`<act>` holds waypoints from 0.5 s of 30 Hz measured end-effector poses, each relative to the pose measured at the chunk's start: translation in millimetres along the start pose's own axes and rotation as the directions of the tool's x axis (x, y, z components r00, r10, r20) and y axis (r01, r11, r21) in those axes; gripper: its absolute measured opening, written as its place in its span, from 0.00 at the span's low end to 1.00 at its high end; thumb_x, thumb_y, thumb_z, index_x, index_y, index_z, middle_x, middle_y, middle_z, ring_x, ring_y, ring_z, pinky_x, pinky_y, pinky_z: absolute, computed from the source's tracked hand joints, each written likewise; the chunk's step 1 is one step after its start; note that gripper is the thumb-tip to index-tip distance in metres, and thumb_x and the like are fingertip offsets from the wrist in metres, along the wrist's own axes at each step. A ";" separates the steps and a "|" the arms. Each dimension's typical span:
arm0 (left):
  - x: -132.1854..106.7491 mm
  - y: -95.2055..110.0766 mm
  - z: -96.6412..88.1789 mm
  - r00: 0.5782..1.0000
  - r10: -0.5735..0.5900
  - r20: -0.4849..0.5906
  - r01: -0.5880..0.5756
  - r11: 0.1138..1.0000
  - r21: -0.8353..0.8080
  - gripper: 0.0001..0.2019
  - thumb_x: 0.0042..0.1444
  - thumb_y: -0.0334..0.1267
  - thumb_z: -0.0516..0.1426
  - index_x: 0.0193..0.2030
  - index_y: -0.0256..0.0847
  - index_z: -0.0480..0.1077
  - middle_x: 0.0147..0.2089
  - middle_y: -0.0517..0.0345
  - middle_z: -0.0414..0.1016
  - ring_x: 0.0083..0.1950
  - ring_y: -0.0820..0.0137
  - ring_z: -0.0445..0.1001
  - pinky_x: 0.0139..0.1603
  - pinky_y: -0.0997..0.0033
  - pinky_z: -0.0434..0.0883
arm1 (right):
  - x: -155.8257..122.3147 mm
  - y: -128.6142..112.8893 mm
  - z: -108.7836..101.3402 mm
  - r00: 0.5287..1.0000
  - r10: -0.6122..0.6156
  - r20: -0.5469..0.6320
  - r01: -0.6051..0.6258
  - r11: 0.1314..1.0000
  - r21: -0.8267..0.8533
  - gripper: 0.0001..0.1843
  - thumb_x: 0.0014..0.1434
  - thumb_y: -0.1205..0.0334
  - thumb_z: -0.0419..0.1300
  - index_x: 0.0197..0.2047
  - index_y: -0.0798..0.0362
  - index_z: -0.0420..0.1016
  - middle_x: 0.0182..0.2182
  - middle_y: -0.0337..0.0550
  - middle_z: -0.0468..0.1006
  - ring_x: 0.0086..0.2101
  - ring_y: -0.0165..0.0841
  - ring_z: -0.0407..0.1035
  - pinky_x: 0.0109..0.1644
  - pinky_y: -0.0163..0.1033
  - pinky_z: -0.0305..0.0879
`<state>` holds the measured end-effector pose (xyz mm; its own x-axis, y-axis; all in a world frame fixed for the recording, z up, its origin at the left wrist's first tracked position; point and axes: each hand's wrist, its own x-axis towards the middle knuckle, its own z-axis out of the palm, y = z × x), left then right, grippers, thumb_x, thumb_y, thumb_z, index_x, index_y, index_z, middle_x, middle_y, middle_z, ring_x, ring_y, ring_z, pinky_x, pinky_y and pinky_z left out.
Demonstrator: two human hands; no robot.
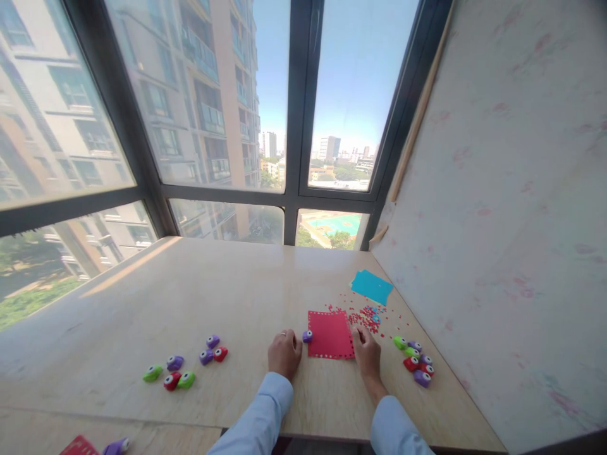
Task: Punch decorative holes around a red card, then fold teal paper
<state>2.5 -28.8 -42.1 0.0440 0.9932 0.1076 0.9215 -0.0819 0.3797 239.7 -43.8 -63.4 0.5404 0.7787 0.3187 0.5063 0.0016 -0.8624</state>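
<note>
A square sheet of red paper [331,335] lies on the table with small holes punched along its edges. On its left edge sits a small purple craft punch [308,336]. My left hand [285,354] rests on the table just left of this punch, fingers curled in and apparently apart from it. At the paper's right edge my right hand [367,354] is closed, thumb and fingers pinched at the border; the exact grip is partly hidden. Tiny red paper bits [367,319] are scattered beyond the right hand, with a few blue ones among them.
Blue paper sheets [372,287] lie at the back right near the wall. Several coloured punches [413,360] cluster on the right, and more punches [186,380] on the left. Another red sheet [79,446] and a purple punch [116,446] show at the bottom left. Windows border the table.
</note>
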 end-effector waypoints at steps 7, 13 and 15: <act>-2.2 1.8 -0.6 1.000 0.000 -0.011 0.000 1.000 0.006 0.10 0.64 0.35 0.50 0.38 0.38 0.72 0.42 0.48 0.78 0.48 0.61 0.75 0.42 0.67 0.63 | 0.2 0.9 -0.8 1.000 -0.012 0.001 0.012 1.000 -0.006 0.25 0.55 0.43 0.50 0.32 0.54 0.78 0.30 0.53 0.82 0.31 0.43 0.75 0.37 0.41 0.67; -5.1 3.0 -1.0 1.000 -0.003 -0.023 0.004 0.999 0.035 0.08 0.63 0.35 0.52 0.38 0.39 0.72 0.42 0.49 0.78 0.47 0.63 0.75 0.43 0.68 0.64 | 1.4 1.7 -1.9 1.000 0.004 0.027 -0.005 1.000 0.023 0.26 0.53 0.40 0.51 0.31 0.54 0.77 0.29 0.54 0.81 0.31 0.45 0.74 0.37 0.42 0.65; -5.5 3.1 -0.5 1.000 -0.005 -0.026 0.006 0.999 0.048 0.08 0.63 0.35 0.52 0.39 0.39 0.72 0.42 0.49 0.78 0.47 0.63 0.75 0.43 0.68 0.64 | 2.0 4.3 -1.3 0.999 0.007 0.039 -0.008 1.000 0.023 0.26 0.52 0.40 0.51 0.31 0.54 0.78 0.30 0.55 0.82 0.32 0.46 0.74 0.38 0.43 0.65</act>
<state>4.9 -34.6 -41.0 0.0297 0.9912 0.1293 0.9393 -0.0719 0.3355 243.8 -43.0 -65.9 0.5172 0.8027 0.2969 0.4866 0.0095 -0.8735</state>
